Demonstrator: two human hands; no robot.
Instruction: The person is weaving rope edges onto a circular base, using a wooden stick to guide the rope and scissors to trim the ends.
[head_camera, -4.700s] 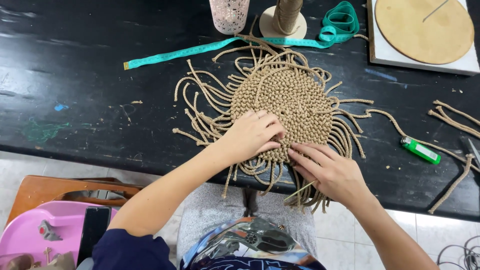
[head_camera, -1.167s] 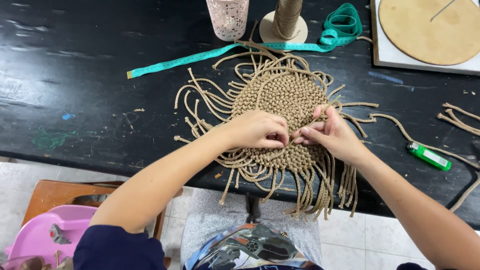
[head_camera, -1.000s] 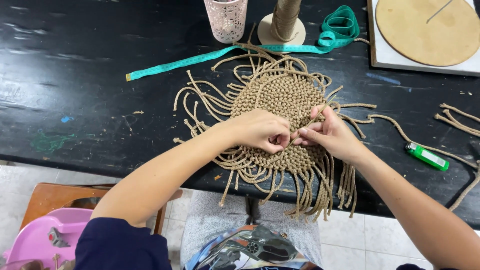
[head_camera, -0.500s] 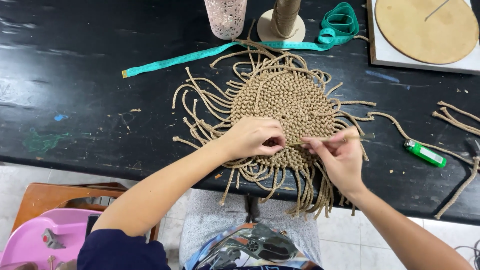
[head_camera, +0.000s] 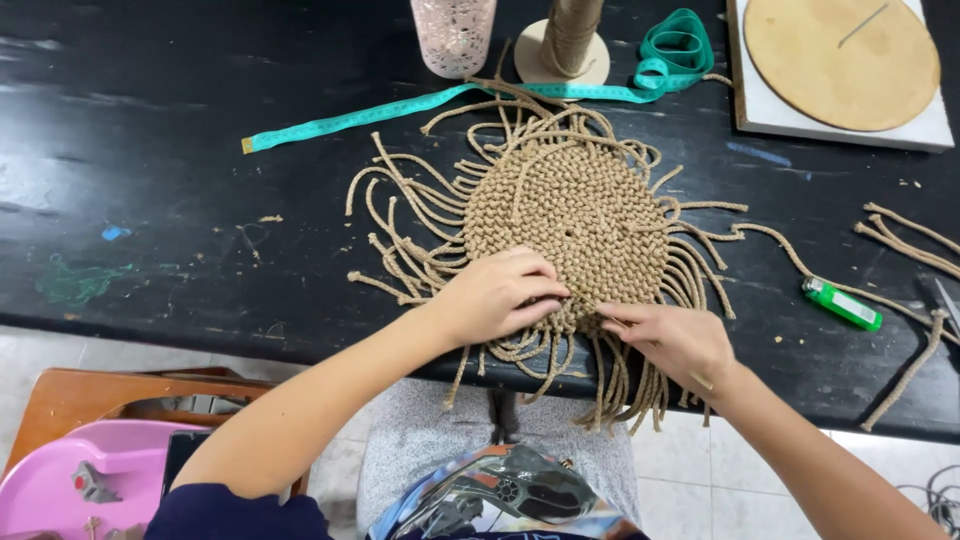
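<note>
A black table (head_camera: 150, 150) fills most of the view. At its near edge lies a round knotted jute mat (head_camera: 565, 215), loose cord ends fanning out all round and hanging over the edge. The left hand (head_camera: 495, 295) rests palm-down on the mat's near rim, fingers curled over the knots. The right hand (head_camera: 675, 340), just beside it, pinches cords at the same rim. A round wooden board (head_camera: 840, 60) sits on a white slab at the far right. A teal measuring tape (head_camera: 400, 105) runs behind the mat, past a pink perforated cup (head_camera: 455, 35) and a twine spool (head_camera: 570, 40). A green lighter (head_camera: 842, 303) lies right of the mat.
</note>
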